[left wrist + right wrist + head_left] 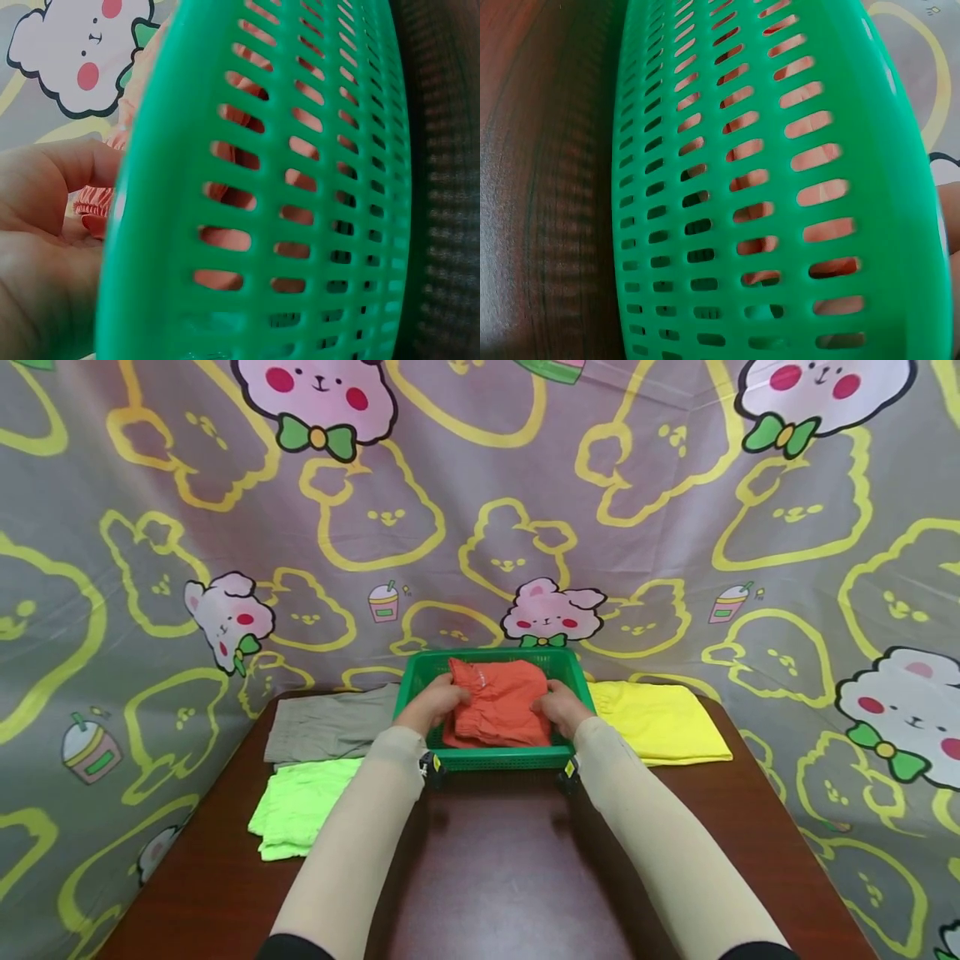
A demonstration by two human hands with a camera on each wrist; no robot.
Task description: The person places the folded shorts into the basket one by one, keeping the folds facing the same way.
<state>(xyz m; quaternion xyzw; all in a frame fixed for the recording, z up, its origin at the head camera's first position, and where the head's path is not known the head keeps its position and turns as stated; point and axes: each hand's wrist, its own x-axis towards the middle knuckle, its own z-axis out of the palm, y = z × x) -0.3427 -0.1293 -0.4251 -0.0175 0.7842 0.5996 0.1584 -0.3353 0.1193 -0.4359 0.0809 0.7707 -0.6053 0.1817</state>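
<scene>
2 hands settle a folded orange-red cloth garment (497, 702) into a green slotted plastic basket (495, 758) at the far middle of a dark brown wooden surface (495, 868). The left hand (437, 702) has its fingers curled over the garment's left edge, the right hand (558, 707) over its right edge; each grip is closed on the cloth, with the bundle lying inside the basket, its top about level with the rim.

Done well, this step likely calls for even pressure from both sides, so the fold stays square and no hem catches on the basket's rim.

Left of the basket lies a folded grey-brown garment (330, 724), with a folded neon-green garment (300, 806) nearer the camera on that side; right of the basket lies a folded yellow garment (660, 720). Behind the basket hangs a grey cartoon-print backdrop (480, 527).

Both wrist views are almost filled by the basket's wall, the orange cloth showing only through the slots. The fingertips are buried in the cloth, and the basket floor and the garment's underside cannot be seen. What kind of garment it is cannot be told.
</scene>
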